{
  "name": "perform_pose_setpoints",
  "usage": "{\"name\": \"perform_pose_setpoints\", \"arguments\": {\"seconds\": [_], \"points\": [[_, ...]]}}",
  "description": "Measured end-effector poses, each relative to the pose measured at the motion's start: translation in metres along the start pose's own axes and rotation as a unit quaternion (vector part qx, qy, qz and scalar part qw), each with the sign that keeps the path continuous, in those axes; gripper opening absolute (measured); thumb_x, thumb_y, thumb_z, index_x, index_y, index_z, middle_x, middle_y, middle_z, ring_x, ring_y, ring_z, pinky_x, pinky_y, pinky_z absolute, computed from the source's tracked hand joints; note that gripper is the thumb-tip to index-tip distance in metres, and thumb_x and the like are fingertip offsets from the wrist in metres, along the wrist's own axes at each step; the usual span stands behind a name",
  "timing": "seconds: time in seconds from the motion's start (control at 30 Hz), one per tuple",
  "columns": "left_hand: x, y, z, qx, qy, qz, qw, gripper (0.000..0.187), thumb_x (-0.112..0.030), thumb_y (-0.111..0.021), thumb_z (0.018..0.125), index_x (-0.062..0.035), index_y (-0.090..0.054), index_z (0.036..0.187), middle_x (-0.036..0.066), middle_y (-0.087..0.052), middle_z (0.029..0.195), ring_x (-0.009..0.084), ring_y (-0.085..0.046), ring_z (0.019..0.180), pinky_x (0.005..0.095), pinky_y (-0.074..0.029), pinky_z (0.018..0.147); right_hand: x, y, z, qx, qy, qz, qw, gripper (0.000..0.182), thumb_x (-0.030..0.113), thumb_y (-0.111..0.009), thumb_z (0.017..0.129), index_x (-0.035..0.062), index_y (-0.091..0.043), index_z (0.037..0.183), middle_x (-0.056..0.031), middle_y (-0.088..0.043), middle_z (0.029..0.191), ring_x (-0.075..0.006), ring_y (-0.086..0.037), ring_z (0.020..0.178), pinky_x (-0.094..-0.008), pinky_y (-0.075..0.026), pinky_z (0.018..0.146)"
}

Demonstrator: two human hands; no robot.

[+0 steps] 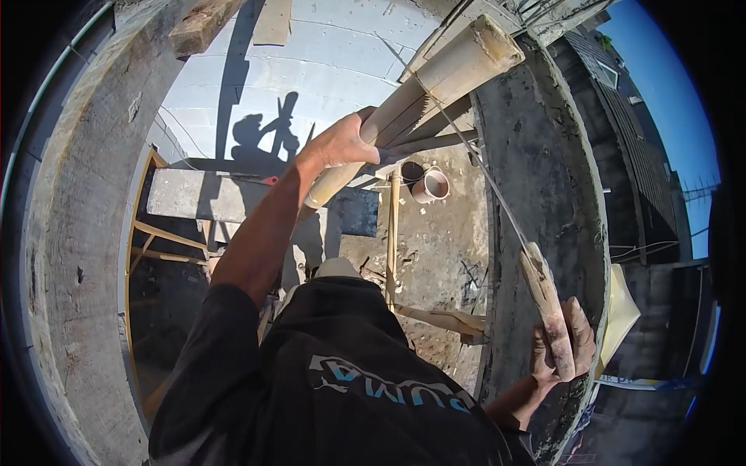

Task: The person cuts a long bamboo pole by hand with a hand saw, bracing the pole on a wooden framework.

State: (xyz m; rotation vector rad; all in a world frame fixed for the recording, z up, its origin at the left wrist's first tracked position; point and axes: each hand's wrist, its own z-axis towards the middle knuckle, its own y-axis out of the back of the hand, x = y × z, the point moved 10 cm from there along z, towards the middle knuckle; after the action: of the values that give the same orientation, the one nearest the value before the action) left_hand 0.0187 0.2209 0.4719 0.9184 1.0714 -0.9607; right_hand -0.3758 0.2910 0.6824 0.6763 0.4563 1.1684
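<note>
My left hand (346, 142) is closed around a thick, round tan pole (454, 66) that looks like bamboo, slanting up to the right with a rough end. In my right hand (563, 342), low at the right, is the worn wooden handle of a handsaw (543, 299). Its thin blade, seen nearly edge-on, runs up to the left and crosses the pole beyond my left hand. A jagged, tooth-edged dark shape shows on the pole beside the blade.
A rough concrete wall edge (536, 155) runs along the right; a weathered board (85, 217) is at the left. Below stand a bucket (431, 186) and an upright wooden post (393, 241) on a dirty floor. A grey slab (183, 194) lies left of centre.
</note>
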Motion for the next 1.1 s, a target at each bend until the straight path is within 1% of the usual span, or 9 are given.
{"name": "perform_pose_setpoints", "arguments": {"seconds": [0.2,0.37,0.5,0.53,0.67,0.9,0.93,1.07,1.1], "points": [[0.027,0.001,-0.006,-0.087,0.02,0.034,0.995,0.081,-0.041,-0.087,0.06,0.0043,-0.062,0.122,0.019,-0.07,0.106,0.0265,-0.067,0.096,0.0346,-0.051,0.087,-0.067,-0.023,-0.024,-0.02,-0.116,-0.006,0.993,0.04,0.017,-0.076,0.084,-0.0071,-0.065,0.113,-0.0167,-0.067,0.108,-0.0295,-0.064,0.1,-0.0395,-0.049,0.091],[0.025,0.0,-0.009,-0.123,0.018,0.065,0.99,0.085,-0.049,-0.085,0.057,0.0045,-0.063,0.119,0.021,-0.069,0.104,0.0302,-0.069,0.094,0.0379,-0.053,0.084,-0.078,-0.06,-0.037,0.066,-0.117,-0.022,0.991,0.038,0.021,-0.076,0.083,-0.002,-0.069,0.112,-0.0174,-0.062,0.117,-0.0336,-0.06,0.112,-0.0435,-0.048,0.096],[0.03,0.002,0.0,-0.138,-0.001,0.033,0.99,0.083,-0.049,-0.086,0.057,0.004,-0.063,0.117,0.021,-0.07,0.103,0.0298,-0.069,0.094,0.0372,-0.053,0.084,-0.042,-0.025,-0.016,0.044,-0.139,-0.001,0.989,0.038,0.023,-0.078,0.075,-0.0012,-0.069,0.104,-0.0156,-0.064,0.111,-0.0315,-0.062,0.104,-0.0454,-0.048,0.096],[0.032,0.003,0.004,-0.138,-0.007,0.022,0.99,0.083,-0.048,-0.087,0.057,0.0038,-0.063,0.117,0.021,-0.07,0.102,0.0294,-0.069,0.094,0.0369,-0.053,0.084,-0.012,-0.025,0.004,0.097,-0.047,-0.047,0.993,0.036,0.024,-0.076,0.075,0.0007,-0.069,0.101,-0.0117,-0.066,0.098,-0.0288,-0.062,0.094,-0.0486,-0.05,0.094],[0.044,0.013,0.032,-0.104,-0.013,0.017,0.994,0.075,-0.042,-0.086,0.062,0.0037,-0.062,0.117,0.019,-0.07,0.103,0.0243,-0.068,0.094,0.0339,-0.053,0.086,-0.016,0.029,-0.022,0.022,-0.028,-0.077,0.996,0.026,0.026,-0.06,0.097,0.0002,-0.061,0.102,-0.0138,-0.062,0.106,-0.0271,-0.061,0.099,-0.0422,-0.051,0.087],[0.018,0.031,-0.012,-0.178,0.011,0.103,0.978,0.074,-0.04,-0.084,0.065,0.0032,-0.055,0.117,0.023,-0.067,0.102,0.032,-0.066,0.098,0.038,-0.051,0.087,-0.082,0.002,-0.051,-0.194,-0.248,0.229,0.921,0.024,0.02,-0.049,0.105,0.0043,-0.049,0.086,-0.0055,-0.047,0.086,-0.0214,-0.053,0.095,-0.0414,-0.044,0.097],[0.007,0.03,-0.022,-0.223,-0.071,0.082,0.969,0.07,-0.038,-0.084,0.066,0.0016,-0.054,0.116,0.023,-0.067,0.105,0.0329,-0.067,0.098,0.0387,-0.052,0.086,-0.078,-0.008,-0.05,-0.219,-0.263,0.23,0.911,0.028,0.018,-0.048,0.104,0.0035,-0.046,0.081,-0.004,-0.041,0.08,-0.0213,-0.05,0.088,-0.0423,-0.045,0.094],[-0.009,0.023,-0.065,-0.258,-0.074,0.079,0.96,0.072,-0.033,-0.087,0.066,0.0001,-0.051,0.118,0.021,-0.066,0.103,0.032,-0.068,0.096,0.0396,-0.053,0.082,-0.086,-0.077,-0.059,-0.154,-0.363,0.273,0.877,0.029,0.026,-0.052,0.104,0.0021,-0.051,0.086,-0.0023,-0.046,0.077,-0.0196,-0.051,0.08,-0.0356,-0.045,0.086],[-0.011,0.021,-0.074,-0.27,-0.086,0.086,0.955,0.071,-0.033,-0.088,0.066,-0.0004,-0.052,0.117,0.02,-0.066,0.101,0.0305,-0.068,0.092,0.0394,-0.053,0.079,-0.086,-0.095,-0.058,-0.101,-0.384,0.221,0.891,0.03,0.027,-0.056,0.102,-0.0022,-0.06,0.101,-0.0055,-0.059,0.088,-0.0207,-0.055,0.086,-0.0342,-0.045,0.085]]}}
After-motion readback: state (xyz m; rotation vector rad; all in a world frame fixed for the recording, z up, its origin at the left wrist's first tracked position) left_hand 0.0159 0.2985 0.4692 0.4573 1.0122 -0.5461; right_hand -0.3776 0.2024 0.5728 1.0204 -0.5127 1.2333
